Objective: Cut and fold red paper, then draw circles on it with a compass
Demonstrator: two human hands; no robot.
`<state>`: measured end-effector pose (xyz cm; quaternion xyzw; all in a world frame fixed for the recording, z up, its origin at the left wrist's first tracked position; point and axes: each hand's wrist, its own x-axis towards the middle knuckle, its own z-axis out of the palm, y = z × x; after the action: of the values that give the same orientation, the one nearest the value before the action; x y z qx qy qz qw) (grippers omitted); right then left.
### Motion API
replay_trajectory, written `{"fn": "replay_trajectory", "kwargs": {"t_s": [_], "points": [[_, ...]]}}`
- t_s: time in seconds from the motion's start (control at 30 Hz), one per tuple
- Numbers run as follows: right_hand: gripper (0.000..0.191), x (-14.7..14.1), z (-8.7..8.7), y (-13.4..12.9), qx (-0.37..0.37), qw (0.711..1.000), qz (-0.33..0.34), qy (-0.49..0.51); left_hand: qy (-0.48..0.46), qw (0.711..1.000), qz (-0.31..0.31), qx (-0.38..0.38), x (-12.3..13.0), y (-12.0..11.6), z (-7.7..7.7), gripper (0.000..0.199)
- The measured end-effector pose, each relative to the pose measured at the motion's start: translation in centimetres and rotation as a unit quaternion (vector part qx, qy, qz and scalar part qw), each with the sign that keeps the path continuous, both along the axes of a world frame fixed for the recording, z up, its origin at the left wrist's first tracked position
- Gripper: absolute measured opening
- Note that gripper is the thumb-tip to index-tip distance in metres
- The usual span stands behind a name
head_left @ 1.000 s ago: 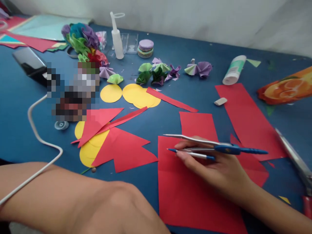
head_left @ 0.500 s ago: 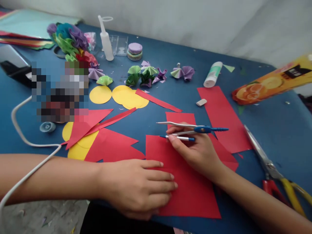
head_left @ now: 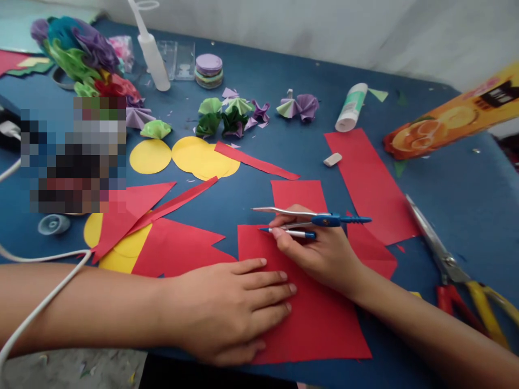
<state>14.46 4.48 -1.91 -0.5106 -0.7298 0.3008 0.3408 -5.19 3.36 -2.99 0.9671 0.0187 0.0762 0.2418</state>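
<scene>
My left hand [head_left: 239,308] lies flat with its fingers spread on a red paper sheet [head_left: 316,324] at the table's near edge. Over the top of that sheet, my right hand [head_left: 316,248] pinches a drawing compass [head_left: 328,219]. One metal leg of the compass points left, and its blue pencil tip is close to the sheet's upper left part; whether it touches I cannot tell. Cut red paper pieces [head_left: 182,243] and yellow paper circles [head_left: 150,156] lie to the left. A smaller red piece [head_left: 302,193] shows behind my right hand.
Scissors [head_left: 448,265] lie at the right, beside a red strip [head_left: 373,189], an eraser [head_left: 333,159] and a glue stick [head_left: 352,108]. Folded paper fans [head_left: 298,107], a squeeze bottle [head_left: 154,62] and a round tub [head_left: 208,70] stand behind. A white cable [head_left: 44,305] crosses my left forearm.
The view has shifted slightly, so most things on the left appear further left. My left hand's fingers are spread a little wider; the right hand still holds the compass over the sheet.
</scene>
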Motion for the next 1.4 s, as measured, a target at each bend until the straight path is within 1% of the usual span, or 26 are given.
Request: {"fn": "replay_trajectory", "kwargs": {"t_s": [0.2, 0.5, 0.77, 0.97, 1.17, 1.3, 1.4], "points": [[0.010, 0.00, 0.10, -0.29, 0.006, 1.000, -0.009, -0.006, -0.002, 1.000, 0.001, -0.003, 0.04, 0.09, -0.03, 0.046], [0.010, 0.03, -0.01, -0.27, 0.006, 1.000, -0.002, -0.018, -0.014, 1.000, 0.007, -0.001, -0.03, 0.04, 0.09, 0.045], [0.007, 0.10, -0.25, -0.23, 0.016, 0.999, 0.030, -0.037, -0.005, 1.000, 0.003, 0.005, 0.02, 0.12, 0.04, 0.045], [0.006, 0.00, -0.20, 0.01, 0.047, 0.996, 0.062, -0.051, 0.000, 1.000, -0.002, 0.005, -0.04, 0.09, 0.04, 0.046], [0.004, 0.10, -0.17, -0.12, 0.033, 0.995, 0.085, -0.038, -0.001, 1.000, 0.001, 0.009, 0.03, 0.09, 0.01, 0.046], [0.003, 0.21, -0.19, -0.11, 0.034, 0.993, 0.101, -0.053, -0.001, 1.000, 0.000, 0.010, 0.04, 0.07, 0.00, 0.045], [0.005, 0.16, -0.25, 0.02, 0.036, 0.991, 0.116, -0.058, 0.000, 1.000, -0.001, 0.011, 0.02, 0.12, 0.04, 0.046]]}}
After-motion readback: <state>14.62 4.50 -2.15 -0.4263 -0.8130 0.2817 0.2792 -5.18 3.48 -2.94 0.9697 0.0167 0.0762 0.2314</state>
